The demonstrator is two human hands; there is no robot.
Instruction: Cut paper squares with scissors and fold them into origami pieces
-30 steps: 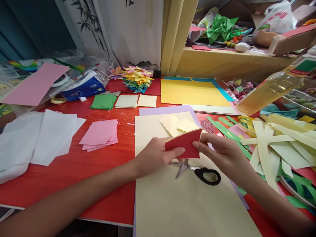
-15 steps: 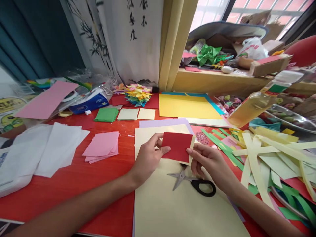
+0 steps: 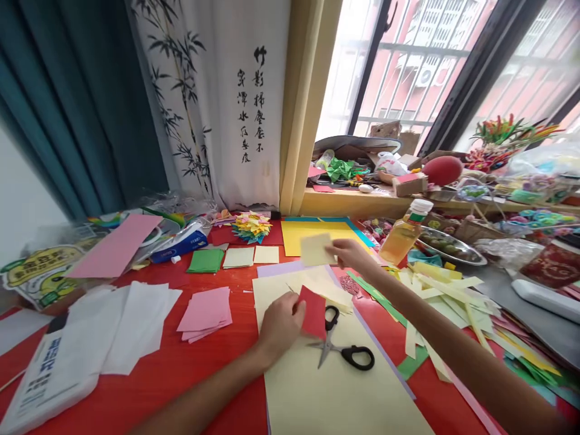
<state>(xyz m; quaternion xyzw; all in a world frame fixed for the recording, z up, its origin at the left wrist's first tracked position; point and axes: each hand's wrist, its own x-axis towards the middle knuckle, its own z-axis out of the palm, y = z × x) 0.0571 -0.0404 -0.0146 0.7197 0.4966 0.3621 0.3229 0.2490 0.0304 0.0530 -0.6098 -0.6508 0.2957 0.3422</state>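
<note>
My left hand [image 3: 281,323] pinches a red paper square [image 3: 312,312] between thumb and fingers, just above the large cream paper sheet [image 3: 344,393]. My right hand [image 3: 348,254] is stretched forward and grips a cream paper square [image 3: 316,250] by its right edge; the square is slightly blurred. Open scissors [image 3: 333,344] with black handles lie on the cream sheet, and the red square overlaps them in the view. Beyond the hands are small stacks of cream squares [image 3: 238,257] and green squares [image 3: 205,261]. To the left sits a pile of pink squares [image 3: 206,311].
Paper strips [image 3: 446,296] are heaped at the right. A bottle of yellow liquid [image 3: 401,235] stands behind them, beside a metal tray [image 3: 453,248]. White sheets [image 3: 136,329] lie at the left. A folded paper ornament [image 3: 251,228] stands at the back near the yellow sheet [image 3: 312,232].
The cream square has come away from the red one and moved up and forward in my right hand. My left hand keeps the red square, now lower and tilted. The view has lifted.
</note>
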